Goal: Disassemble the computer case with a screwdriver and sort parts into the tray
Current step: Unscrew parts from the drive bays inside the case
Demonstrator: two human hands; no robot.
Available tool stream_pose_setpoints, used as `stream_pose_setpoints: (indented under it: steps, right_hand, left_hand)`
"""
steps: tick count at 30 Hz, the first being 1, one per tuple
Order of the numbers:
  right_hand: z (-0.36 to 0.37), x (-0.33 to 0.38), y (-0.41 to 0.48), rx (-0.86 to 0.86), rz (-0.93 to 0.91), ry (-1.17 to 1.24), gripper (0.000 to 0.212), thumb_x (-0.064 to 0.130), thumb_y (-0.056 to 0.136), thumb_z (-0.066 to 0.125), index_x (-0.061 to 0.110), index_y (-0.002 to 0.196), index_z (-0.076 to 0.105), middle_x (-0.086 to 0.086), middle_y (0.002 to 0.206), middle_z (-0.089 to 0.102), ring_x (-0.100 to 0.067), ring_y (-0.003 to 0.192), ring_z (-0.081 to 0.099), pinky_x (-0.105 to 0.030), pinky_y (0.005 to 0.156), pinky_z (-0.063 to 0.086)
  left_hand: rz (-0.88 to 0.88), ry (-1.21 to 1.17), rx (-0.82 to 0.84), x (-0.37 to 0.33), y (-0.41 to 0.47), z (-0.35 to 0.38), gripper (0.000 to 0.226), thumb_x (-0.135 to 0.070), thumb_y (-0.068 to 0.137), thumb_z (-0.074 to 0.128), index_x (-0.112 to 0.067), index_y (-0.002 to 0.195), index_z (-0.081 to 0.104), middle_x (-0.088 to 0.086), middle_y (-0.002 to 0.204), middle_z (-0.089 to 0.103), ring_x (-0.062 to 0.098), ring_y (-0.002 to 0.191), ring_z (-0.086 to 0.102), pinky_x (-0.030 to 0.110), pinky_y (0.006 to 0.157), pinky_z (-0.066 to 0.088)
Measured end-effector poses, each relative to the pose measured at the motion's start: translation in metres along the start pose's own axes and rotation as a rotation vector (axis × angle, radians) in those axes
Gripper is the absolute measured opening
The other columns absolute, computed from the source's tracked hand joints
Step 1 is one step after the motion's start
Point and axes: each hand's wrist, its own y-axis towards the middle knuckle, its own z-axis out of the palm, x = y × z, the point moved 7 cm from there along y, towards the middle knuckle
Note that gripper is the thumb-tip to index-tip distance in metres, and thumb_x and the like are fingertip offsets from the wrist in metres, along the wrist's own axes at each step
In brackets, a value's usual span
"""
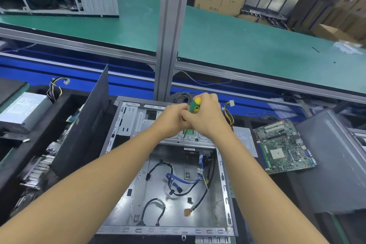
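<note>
over the open computer case (pixel 136 206) before us, our right hand (pixel 207 119) clamps its fingers round the upright screwdriver (pixel 195 105), likely bearing down on a bracket screw, our left hand (pixel 172 120) seemingly steadying alongside, its finger grip unclear.

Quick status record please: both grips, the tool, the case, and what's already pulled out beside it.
right grip: wrapped round the screwdriver handle
left grip: against the right grip, by the shaft; hold unclear
tip: down on the case, at its far metal bracket
case: open, flat, loose cables inside
motherboard: out, right of case
power supply: out, far left
</note>
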Motion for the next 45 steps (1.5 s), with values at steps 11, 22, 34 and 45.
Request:
stream_pose_setpoints:
  steps: [11, 22, 34, 45]
  right_hand:
    - [-0.012, -0.001, 0.000, -0.086, -0.083, 0.011, 0.044, 0.020, 0.094, 0.068, 0.017, 0.133, 0.050, -0.003, 0.128, 0.051, -0.022, 0.115, 0.050, -0.027, 0.086, 0.035]
    - [-0.008, 0.004, -0.002, 0.108, -0.001, 0.021, 0.031, 0.011, 0.090, 0.053, 0.025, 0.117, 0.052, -0.012, 0.118, 0.053, -0.032, 0.092, 0.054, -0.047, 0.085, 0.050]
    - [-0.012, 0.010, 0.003, 0.060, -0.005, 0.169, 0.013, 0.030, 0.096, 0.062, 0.025, 0.106, 0.058, 0.005, 0.089, 0.058, -0.012, 0.067, 0.052, -0.018, 0.050, 0.042]
    - [-0.011, 0.015, 0.001, 0.071, -0.037, -0.121, 0.013, 0.034, 0.099, 0.049, 0.026, 0.090, 0.054, 0.000, 0.109, 0.048, -0.027, 0.106, 0.045, -0.041, 0.079, 0.044]
  left_hand:
    - [-0.223, 0.078, 0.083, 0.036, -0.064, 0.008, 0.047, -0.065, 0.076, 0.071, -0.021, 0.067, 0.056, -0.013, 0.055, 0.054, 0.003, 0.051, 0.047, 0.026, 0.056, 0.042]
    - [-0.799, -1.122, -0.279, 0.089, -0.073, 0.084, 0.095, -0.008, 0.078, 0.083, 0.001, 0.150, 0.022, 0.022, 0.142, 0.047, 0.024, 0.114, 0.051, 0.041, 0.108, 0.045]
    - [-0.834, -1.152, -0.404, 0.108, -0.063, 0.093, 0.037, 0.004, 0.080, 0.077, 0.003, 0.109, 0.053, 0.019, 0.111, 0.065, 0.023, 0.097, 0.061, 0.034, 0.093, 0.051]
    - [-0.829, -1.125, -0.408, 0.111, -0.062, 0.093, 0.037, 0.004, 0.081, 0.077, 0.004, 0.111, 0.054, 0.012, 0.096, 0.064, 0.016, 0.083, 0.058, 0.032, 0.086, 0.050]
